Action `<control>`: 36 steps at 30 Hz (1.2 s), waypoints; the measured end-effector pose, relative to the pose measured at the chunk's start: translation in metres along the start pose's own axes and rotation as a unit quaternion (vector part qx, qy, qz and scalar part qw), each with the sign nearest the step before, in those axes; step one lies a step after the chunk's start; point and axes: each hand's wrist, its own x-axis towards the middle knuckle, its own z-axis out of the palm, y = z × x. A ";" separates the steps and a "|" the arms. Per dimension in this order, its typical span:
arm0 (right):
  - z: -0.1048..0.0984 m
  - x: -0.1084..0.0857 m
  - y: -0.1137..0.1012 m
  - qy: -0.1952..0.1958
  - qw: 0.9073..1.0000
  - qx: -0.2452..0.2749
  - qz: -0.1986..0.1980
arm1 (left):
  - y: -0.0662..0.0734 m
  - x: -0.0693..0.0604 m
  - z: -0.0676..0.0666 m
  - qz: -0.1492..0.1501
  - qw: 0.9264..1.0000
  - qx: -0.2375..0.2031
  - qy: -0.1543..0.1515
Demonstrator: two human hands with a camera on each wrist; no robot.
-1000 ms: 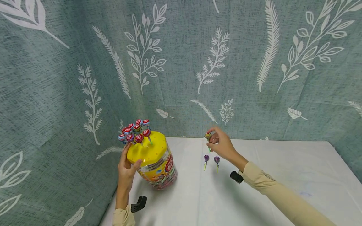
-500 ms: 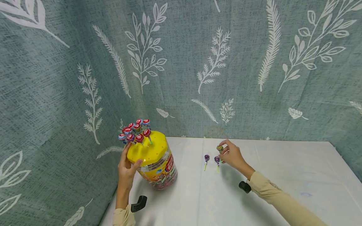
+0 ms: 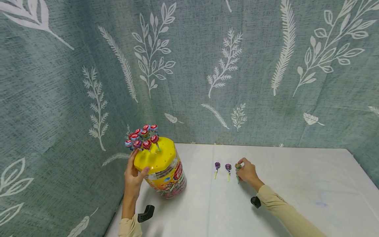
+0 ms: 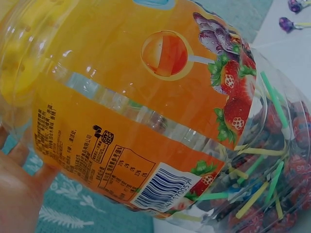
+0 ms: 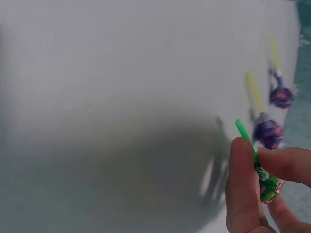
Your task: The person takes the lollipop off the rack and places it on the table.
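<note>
My left hand (image 3: 133,180) grips the yellow lid (image 3: 157,158) of a clear candy jar (image 3: 170,179), thumb on the near edge. Several wrapped lollipops (image 3: 146,144) stand upright by their sticks in that lid. In the left wrist view, the jar (image 4: 146,97) fills the picture, loose lollipops inside. My right hand (image 3: 248,172) pinches a green-wrapped lollipop (image 3: 238,166) at the table, right of two purple lollipops (image 3: 228,167) lying in a row. The right wrist view shows its green stick between thumb and finger, beside the purple lollipop (image 5: 268,132).
A white cloth covers the table (image 3: 296,184). A green curtain (image 3: 189,82) with white leaf prints hangs behind and along the left side. Black wrist devices (image 3: 146,214) sit below both hands.
My right hand has moved right and down toward the table with the green-wrapped lollipop, from above the purple ones to their right. My left hand stays on the lid.
</note>
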 end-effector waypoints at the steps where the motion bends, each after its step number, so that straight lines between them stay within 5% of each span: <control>1: 0.000 0.001 0.003 0.003 1.000 -0.007 0.004 | 0.000 0.000 0.000 0.000 1.000 -0.001 0.000; 9: -0.004 0.004 0.013 0.012 0.997 -0.068 0.015 | -0.003 0.000 0.000 0.008 1.000 -0.007 -0.001; 16: -0.014 0.000 -0.005 0.016 0.992 -0.122 -0.032 | -0.002 0.001 0.000 0.007 1.000 -0.003 -0.002; 25: -0.017 0.000 -0.061 -0.009 0.992 -0.047 -0.115 | -0.001 0.001 0.000 0.000 1.000 0.005 0.003; 36: -0.012 -0.017 -0.134 -0.059 0.973 0.034 -0.219 | -0.003 0.001 0.000 -0.006 1.000 0.010 0.008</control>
